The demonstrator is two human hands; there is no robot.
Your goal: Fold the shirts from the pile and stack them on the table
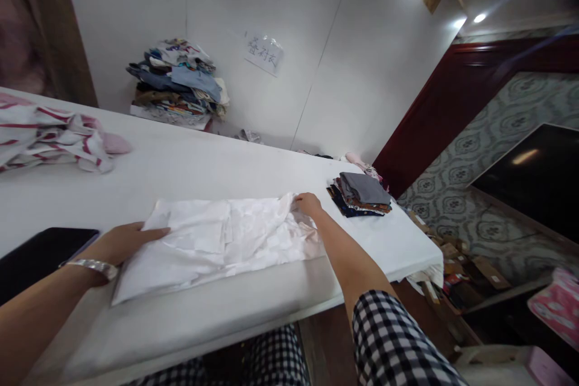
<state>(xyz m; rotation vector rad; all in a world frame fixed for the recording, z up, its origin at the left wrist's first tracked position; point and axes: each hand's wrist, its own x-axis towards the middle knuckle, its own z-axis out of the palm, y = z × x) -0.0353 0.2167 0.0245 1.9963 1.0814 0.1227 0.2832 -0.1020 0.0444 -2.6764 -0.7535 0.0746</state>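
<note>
A white garment (217, 244) lies spread flat on the white table (190, 163) in front of me. My left hand (124, 241) rests flat on the garment's left end with its fingers stretched out; a silver bracelet sits on that wrist. My right hand (308, 202) reaches across to the garment's far right corner, and its fingers curl onto the cloth there. Whether they pinch the cloth or only press it is hard to tell.
A small stack of folded dark cloths (360, 194) sits just right of my right hand. A red-striped white garment (49, 139) lies at far left. A tall clothes pile (178, 84) stands against the wall. A dark phone (40, 256) lies by my left arm. Boxes clutter the floor right.
</note>
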